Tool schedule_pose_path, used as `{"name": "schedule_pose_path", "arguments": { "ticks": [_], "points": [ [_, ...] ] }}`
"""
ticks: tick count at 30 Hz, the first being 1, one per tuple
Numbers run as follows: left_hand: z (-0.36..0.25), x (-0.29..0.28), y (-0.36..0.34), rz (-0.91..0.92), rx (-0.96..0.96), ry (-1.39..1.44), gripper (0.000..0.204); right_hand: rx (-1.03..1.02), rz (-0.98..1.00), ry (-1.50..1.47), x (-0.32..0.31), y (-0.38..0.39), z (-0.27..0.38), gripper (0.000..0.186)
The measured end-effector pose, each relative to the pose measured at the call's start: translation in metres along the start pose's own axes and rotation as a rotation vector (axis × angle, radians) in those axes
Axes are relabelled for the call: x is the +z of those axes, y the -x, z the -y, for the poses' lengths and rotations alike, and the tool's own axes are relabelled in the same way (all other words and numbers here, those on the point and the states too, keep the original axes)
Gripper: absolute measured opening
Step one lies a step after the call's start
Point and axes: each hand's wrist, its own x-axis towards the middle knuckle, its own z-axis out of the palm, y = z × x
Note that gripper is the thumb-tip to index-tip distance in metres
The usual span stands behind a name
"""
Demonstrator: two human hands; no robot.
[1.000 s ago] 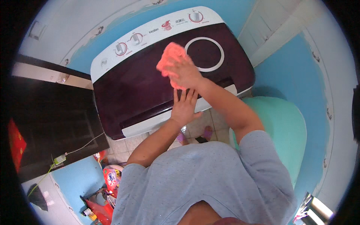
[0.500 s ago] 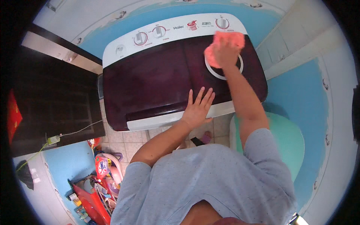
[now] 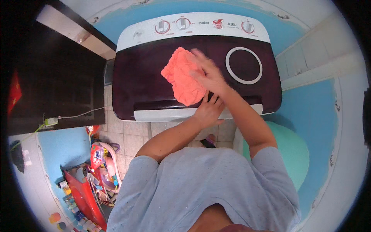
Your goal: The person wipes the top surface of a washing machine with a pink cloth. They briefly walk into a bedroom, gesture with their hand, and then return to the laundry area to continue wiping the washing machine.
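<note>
A twin-tub washing machine (image 3: pixel 154 77) with a dark maroon top and a white knob panel stands in front of me. Over the middle of its top, my right hand (image 3: pixel 210 75) grips the right side of a bunched coral-pink cloth (image 3: pixel 183 79). The thumb lies across the cloth, and the fingers are slightly blurred. Below it, my left hand (image 3: pixel 210 112) rests on the machine's front edge with its fingers apart and nothing in them. The right forearm partly covers the fingers of that hand. A white ring (image 3: pixel 257 77) marks the right part of the top.
A mint-green tub (image 3: pixel 290 150) stands by the blue wall at right. At lower left are a red basin (image 3: pixel 87 193), a red detergent pack (image 3: pixel 98 154) and several bottles. A cable with a small white box (image 3: pixel 51 122) hangs by the dark door (image 3: pixel 58 89).
My right hand has carried the coral cloth leftward from the white ring to the middle of the machine's top. The left hand stays at the front edge. The view has shifted slightly.
</note>
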Motion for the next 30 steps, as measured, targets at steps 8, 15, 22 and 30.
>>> {"name": "schedule_pose_path", "arguments": {
  "ticks": [8, 15, 22, 30],
  "points": [
    [0.000, -0.014, 0.005, -0.255, 0.013, 0.096, 0.099, 0.401, -0.185, 1.186, -0.067, 0.132, -0.008, 0.050],
    [0.047, -0.017, 0.009, -0.706, -0.189, 0.323, 0.075, 0.464, -0.142, 1.226, -0.066, 0.138, -0.021, 0.053],
    [0.189, -0.021, 0.031, -0.524, -0.823, 0.018, 0.068, 0.443, -0.155, 1.193, -0.065, 0.136, -0.015, 0.053],
    [0.215, 0.017, 0.106, -0.487, -0.998, -0.087, 0.056, 0.383, -0.176, 1.213, -0.065, 0.137, -0.016, 0.052]
  ]
}}
